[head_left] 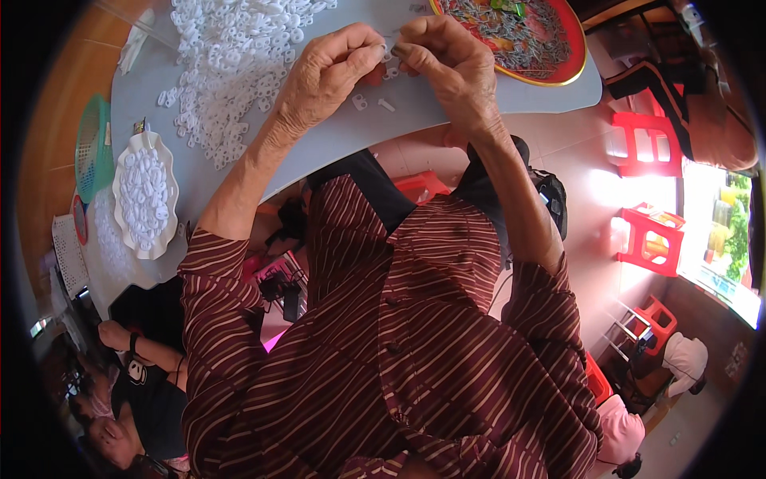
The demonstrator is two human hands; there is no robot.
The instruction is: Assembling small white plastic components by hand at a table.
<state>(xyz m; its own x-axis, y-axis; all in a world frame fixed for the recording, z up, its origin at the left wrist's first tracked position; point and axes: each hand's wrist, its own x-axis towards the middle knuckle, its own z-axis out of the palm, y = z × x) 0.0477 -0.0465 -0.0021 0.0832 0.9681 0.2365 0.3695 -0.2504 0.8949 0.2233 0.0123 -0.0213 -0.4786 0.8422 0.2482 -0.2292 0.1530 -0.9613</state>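
Note:
My left hand is closed in a pinch, with a small white plastic clip showing at its fingertips. Close beside it, my right hand also pinches. Whatever lies between its thumb and finger is too small to make out. The fingertips of both hands nearly meet above the grey table. Beneath them lie a few loose pieces, among them a white clip. A large heap of white clips spreads to the left of my left hand. Right of my right hand, a red gold-rimmed tray holds many thin grey nails.
On the table's left side stands a scalloped white dish full of white pieces, near a green mesh basket. Another person sits at lower left. Red plastic stools stand on the floor at right.

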